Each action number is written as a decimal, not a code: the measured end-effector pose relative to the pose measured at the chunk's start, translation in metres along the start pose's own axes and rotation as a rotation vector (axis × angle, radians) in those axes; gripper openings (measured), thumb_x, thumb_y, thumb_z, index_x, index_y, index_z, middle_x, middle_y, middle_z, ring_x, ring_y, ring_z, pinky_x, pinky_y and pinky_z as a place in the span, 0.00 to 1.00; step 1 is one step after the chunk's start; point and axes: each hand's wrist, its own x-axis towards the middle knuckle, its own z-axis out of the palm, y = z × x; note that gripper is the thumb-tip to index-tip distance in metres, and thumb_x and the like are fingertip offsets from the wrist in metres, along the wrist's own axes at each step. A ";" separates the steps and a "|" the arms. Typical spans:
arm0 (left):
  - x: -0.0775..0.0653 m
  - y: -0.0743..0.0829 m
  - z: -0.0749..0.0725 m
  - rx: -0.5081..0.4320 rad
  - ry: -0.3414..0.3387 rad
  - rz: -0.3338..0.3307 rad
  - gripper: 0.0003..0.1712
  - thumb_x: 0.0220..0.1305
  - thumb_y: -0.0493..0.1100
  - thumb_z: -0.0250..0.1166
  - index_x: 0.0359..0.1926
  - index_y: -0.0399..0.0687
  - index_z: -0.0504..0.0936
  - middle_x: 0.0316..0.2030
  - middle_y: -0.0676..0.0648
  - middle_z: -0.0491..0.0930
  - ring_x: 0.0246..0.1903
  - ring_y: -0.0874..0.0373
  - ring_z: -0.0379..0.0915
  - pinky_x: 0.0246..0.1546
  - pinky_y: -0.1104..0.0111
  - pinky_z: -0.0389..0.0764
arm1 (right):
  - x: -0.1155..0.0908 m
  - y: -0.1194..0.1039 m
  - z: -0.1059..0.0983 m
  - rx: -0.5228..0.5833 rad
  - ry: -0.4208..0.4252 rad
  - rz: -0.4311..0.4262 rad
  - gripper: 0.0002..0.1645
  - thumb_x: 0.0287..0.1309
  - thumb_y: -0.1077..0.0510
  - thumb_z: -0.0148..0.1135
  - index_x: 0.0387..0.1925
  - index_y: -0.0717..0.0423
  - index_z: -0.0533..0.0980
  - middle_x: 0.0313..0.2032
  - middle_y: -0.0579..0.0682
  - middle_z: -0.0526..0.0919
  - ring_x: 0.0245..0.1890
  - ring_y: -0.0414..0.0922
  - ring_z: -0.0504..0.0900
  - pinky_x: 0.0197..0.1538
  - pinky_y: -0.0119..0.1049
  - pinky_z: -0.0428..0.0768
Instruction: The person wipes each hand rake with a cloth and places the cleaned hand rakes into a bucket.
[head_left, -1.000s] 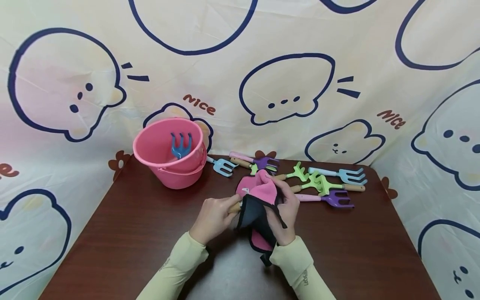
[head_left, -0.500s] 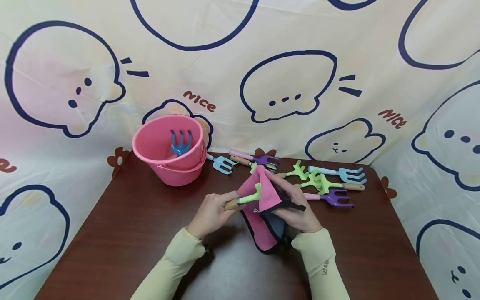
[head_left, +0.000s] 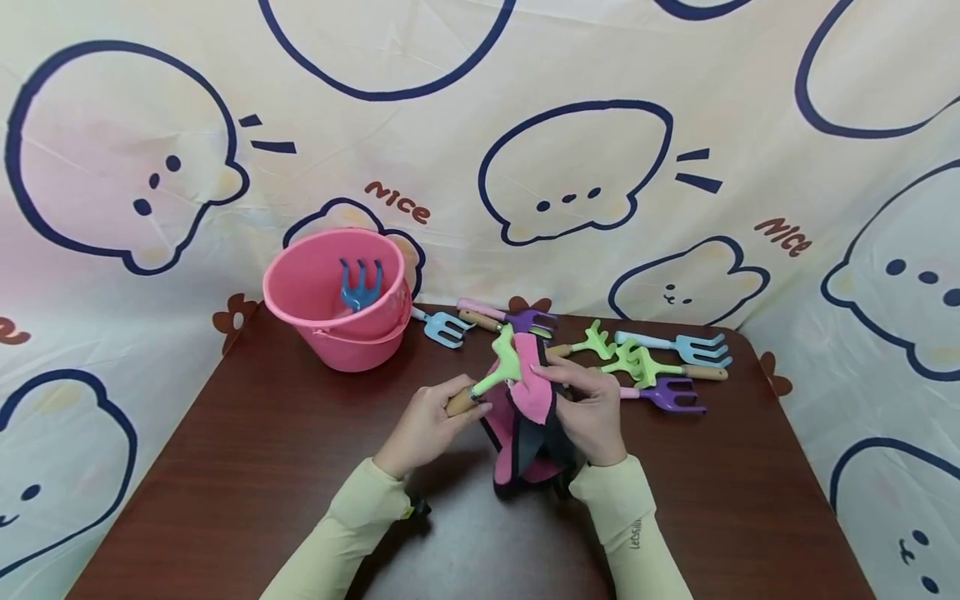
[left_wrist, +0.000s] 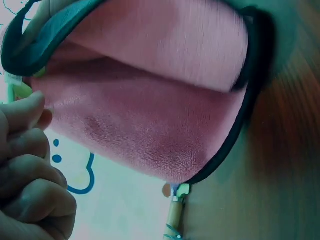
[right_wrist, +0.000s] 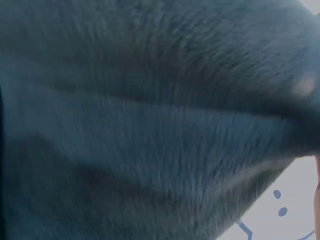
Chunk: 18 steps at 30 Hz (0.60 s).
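In the head view my left hand [head_left: 423, 427] grips the wooden handle of a small green garden rake [head_left: 506, 362], its head angled up and to the right. Against that head, my right hand [head_left: 592, 412] pinches a two-sided towel [head_left: 534, 396], pink on one face and dark grey on the other, with black edging. The towel hangs folded below the right fingers. Curled left fingers [left_wrist: 35, 175] show at the side of the left wrist view, where the pink face of the towel [left_wrist: 140, 120] fills most of the picture. Grey fabric covers nearly all of the right wrist view.
Two nested pink buckets [head_left: 352, 350] stand at the back left, a blue fork [head_left: 362, 290] inside. A light blue fork [head_left: 444, 328] lies beside them. Several green, purple and blue tools lie along the back right, including a purple fork [head_left: 671, 395].
The green rake's head, hidden by the towel a second ago, is now uncovered at the towel's upper left. My right hand has shifted its hold, and the towel has refolded.
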 end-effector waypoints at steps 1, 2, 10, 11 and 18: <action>0.000 -0.001 0.001 -0.011 0.008 -0.009 0.08 0.66 0.48 0.73 0.43 0.61 0.83 0.25 0.51 0.74 0.23 0.57 0.69 0.24 0.69 0.72 | 0.000 0.001 0.000 0.011 0.018 -0.006 0.18 0.51 0.79 0.72 0.43 0.62 0.89 0.44 0.43 0.91 0.56 0.44 0.87 0.55 0.34 0.85; 0.000 -0.002 0.001 -0.018 0.016 -0.014 0.08 0.66 0.48 0.73 0.43 0.61 0.83 0.24 0.51 0.72 0.22 0.58 0.67 0.23 0.70 0.71 | 0.000 0.001 -0.001 0.017 0.027 -0.006 0.17 0.50 0.79 0.72 0.41 0.64 0.89 0.44 0.44 0.91 0.55 0.45 0.88 0.54 0.35 0.85; 0.005 -0.006 -0.005 -0.105 0.204 -0.026 0.08 0.69 0.50 0.70 0.41 0.55 0.81 0.26 0.48 0.68 0.26 0.54 0.64 0.29 0.68 0.67 | 0.001 -0.008 -0.026 0.040 -0.033 0.117 0.20 0.49 0.81 0.69 0.40 0.61 0.90 0.41 0.42 0.92 0.44 0.39 0.90 0.42 0.26 0.81; 0.005 -0.005 -0.005 -0.113 0.208 -0.032 0.08 0.69 0.50 0.70 0.42 0.56 0.81 0.26 0.48 0.69 0.27 0.54 0.64 0.29 0.68 0.67 | 0.001 -0.009 -0.026 0.067 -0.018 0.118 0.19 0.51 0.80 0.68 0.42 0.62 0.89 0.41 0.42 0.92 0.44 0.39 0.90 0.45 0.28 0.83; 0.000 0.000 0.000 -0.119 0.140 -0.031 0.09 0.74 0.52 0.65 0.39 0.55 0.75 0.23 0.48 0.65 0.21 0.56 0.62 0.24 0.70 0.66 | 0.002 -0.014 -0.007 0.173 0.173 0.051 0.21 0.58 0.69 0.73 0.54 0.71 0.81 0.48 0.44 0.90 0.45 0.39 0.86 0.51 0.29 0.83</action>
